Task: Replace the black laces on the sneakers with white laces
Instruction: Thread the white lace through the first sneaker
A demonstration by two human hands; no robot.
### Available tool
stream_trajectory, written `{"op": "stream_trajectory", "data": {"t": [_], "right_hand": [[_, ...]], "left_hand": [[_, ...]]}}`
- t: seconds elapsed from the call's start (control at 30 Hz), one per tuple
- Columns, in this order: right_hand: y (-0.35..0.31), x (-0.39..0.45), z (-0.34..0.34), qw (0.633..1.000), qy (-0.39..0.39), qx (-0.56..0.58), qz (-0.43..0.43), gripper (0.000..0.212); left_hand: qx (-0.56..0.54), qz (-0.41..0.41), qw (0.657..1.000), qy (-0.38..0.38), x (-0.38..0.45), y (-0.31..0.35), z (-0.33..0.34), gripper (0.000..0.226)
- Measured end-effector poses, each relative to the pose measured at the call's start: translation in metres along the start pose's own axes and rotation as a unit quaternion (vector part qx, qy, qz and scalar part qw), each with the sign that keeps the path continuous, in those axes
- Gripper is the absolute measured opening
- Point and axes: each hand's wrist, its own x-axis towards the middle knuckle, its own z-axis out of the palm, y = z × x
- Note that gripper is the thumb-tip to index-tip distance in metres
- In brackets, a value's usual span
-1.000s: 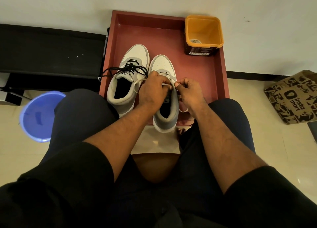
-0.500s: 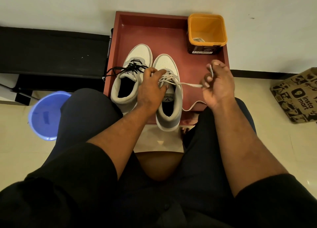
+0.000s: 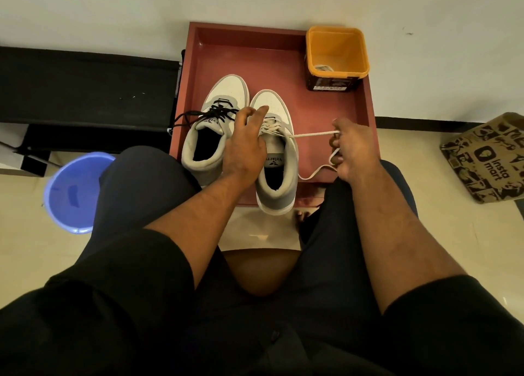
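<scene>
White lace point(image 3: 312, 134) runs taut from the eyelets of the right-hand sneaker point(image 3: 276, 151) out toward three o'clock, its long axis nearly level across the tray, and ends in the grip of the right hand point(image 3: 354, 151), whose fingers are curled and pinching it; a slack loop of the same lace trails back from that hand toward five o'clock of the shoe. The pull to come looks set to follow that line, away from the shoe and to the right. Nearer the eyelets is the left hand point(image 3: 245, 146), lying across the shoe's tongue with fingers fairly straight, pressing it down. Just beside it at nine o'clock stands the other sneaker point(image 3: 211, 137), with its black lace point(image 3: 198, 115) not yet removed. Both rest in a red tray point(image 3: 255, 52) on the floor, an orange tub point(image 3: 337, 55) at its one o'clock corner. Outward lie a blue bucket point(image 3: 73, 191) at eight o'clock, a printed paper bag point(image 3: 487, 157) at three, and a pale wall at twelve.
</scene>
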Motion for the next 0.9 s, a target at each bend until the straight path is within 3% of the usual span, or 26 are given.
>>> {"op": "stream_trajectory", "data": {"t": [0.1, 0.2, 0.3, 0.5, 0.57, 0.7, 0.9], "right_hand": [[0.009, 0.009, 0.010, 0.965, -0.050, -0.258, -0.026, 0.002], [0.025, 0.017, 0.019, 0.868, -0.109, -0.483, -0.038, 0.040], [0.033, 0.018, 0.024, 0.838, -0.096, -0.535, -0.046, 0.042], [0.048, 0.022, 0.029, 0.775, 0.002, -0.620, -0.127, 0.016], [0.051, 0.028, 0.031, 0.771, 0.028, -0.617, -0.153, 0.015], [0.053, 0.041, 0.033, 0.826, 0.046, -0.543, -0.142, 0.018], [0.056, 0.048, 0.036, 0.817, 0.071, -0.556, -0.134, 0.019]], "left_hand": [[-0.005, -0.012, 1.000, 0.011, 0.001, -0.004, -0.004, 0.054], [-0.005, -0.025, 1.000, 0.012, 0.003, -0.007, -0.009, 0.049], [-0.014, -0.051, 0.999, 0.005, 0.004, -0.007, -0.012, 0.051], [-0.046, -0.097, 0.994, -0.015, 0.004, -0.007, -0.016, 0.058], [-0.067, -0.110, 0.992, -0.019, 0.003, -0.009, -0.017, 0.060], [-0.112, -0.142, 0.982, -0.046, -0.002, -0.012, -0.021, 0.052], [-0.117, -0.152, 0.980, -0.056, -0.004, -0.014, -0.020, 0.046]]}}
